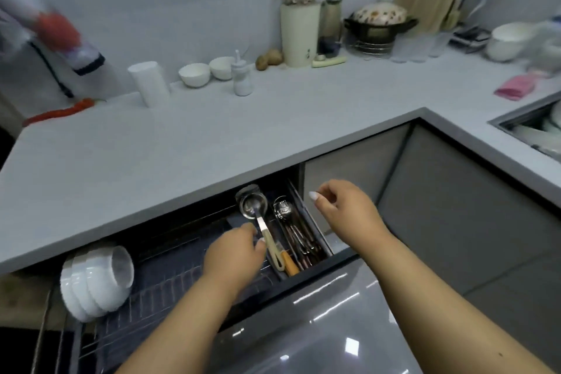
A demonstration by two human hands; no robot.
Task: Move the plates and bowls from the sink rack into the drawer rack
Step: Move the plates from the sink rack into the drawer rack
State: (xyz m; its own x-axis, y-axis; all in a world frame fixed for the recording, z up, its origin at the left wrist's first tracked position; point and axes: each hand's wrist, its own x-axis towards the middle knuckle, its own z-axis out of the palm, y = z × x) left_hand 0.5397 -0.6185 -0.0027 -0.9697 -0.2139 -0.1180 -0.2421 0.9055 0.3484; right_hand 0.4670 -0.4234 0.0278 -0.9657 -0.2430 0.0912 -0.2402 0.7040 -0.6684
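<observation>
The drawer rack [182, 255] stands pulled out under the counter. Several white bowls [97, 279] lie nested on their sides at its left end. My left hand [233, 255] reaches into the rack's right part, with fingertips pinched on the pale handle of a steel ladle [253, 206] in the cutlery tray. My right hand [343, 206] hovers above the drawer's right corner, fingers loosely curled and holding nothing. The sink [516, 126] shows at the far right edge with white dishes [546, 130] inside, mostly cut off.
Cutlery [299, 237] fills the tray's right slots. On the counter [212, 143] stand two small white bowls [208, 70], a white cup [148, 82], a knife block [300, 33], a clay pot [379, 21], a large white bowl [507, 39] and a pink cloth [514, 86].
</observation>
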